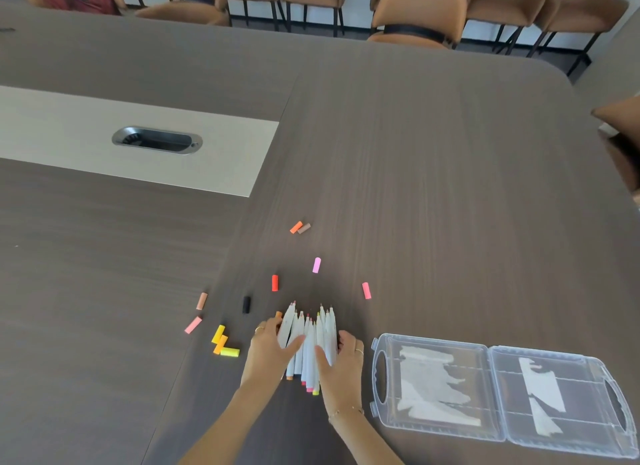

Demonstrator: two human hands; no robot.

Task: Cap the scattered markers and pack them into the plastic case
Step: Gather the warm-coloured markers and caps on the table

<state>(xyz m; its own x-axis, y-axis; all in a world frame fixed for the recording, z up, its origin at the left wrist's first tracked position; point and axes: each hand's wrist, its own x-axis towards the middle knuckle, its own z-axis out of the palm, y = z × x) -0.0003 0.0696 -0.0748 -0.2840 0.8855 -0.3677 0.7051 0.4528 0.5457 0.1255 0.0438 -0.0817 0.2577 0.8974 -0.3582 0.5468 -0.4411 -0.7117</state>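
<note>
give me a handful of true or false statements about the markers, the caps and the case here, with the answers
1. The plastic case lies open on the table. True.
2. The markers are already packed in the case. False: they lie bunched on the table between the left hand and the right hand, and the case holds no markers.
3. Loose caps lie scattered on the table, among them a pink cap and a black cap. True.
4. The far tips of the bunched markers are capped. False: their tips are bare.
5. The case sits to the left of the hands. False: it lies to their right.
</note>
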